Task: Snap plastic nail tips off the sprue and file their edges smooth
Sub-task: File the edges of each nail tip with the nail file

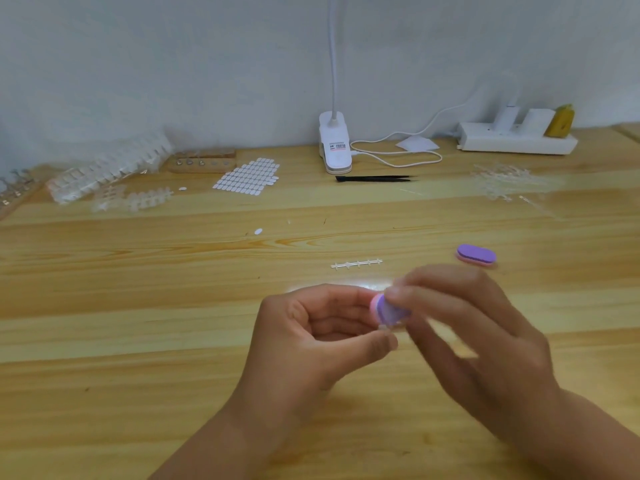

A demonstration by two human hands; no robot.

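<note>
My right hand (471, 337) pinches a small purple and pink file block (388, 311) between thumb and fingers; the hand is blurred. My left hand (311, 337) is curled beside it and pinches a tiny clear nail tip (383, 328) between thumb and forefinger, right under the block. A bare white sprue strip (356, 264) lies on the wooden table just beyond my hands. A second purple and pink file block (476, 255) rests to the right of the strip.
Far left holds bags of clear nail-tip sprues (110, 168) and loose sprues (138, 200). A sheet of white oval stickers (247, 174), black tweezers (375, 178), a clip lamp (334, 143) with its cable, a power strip (516, 140) and a pile of empty sprues (502, 180) line the back.
</note>
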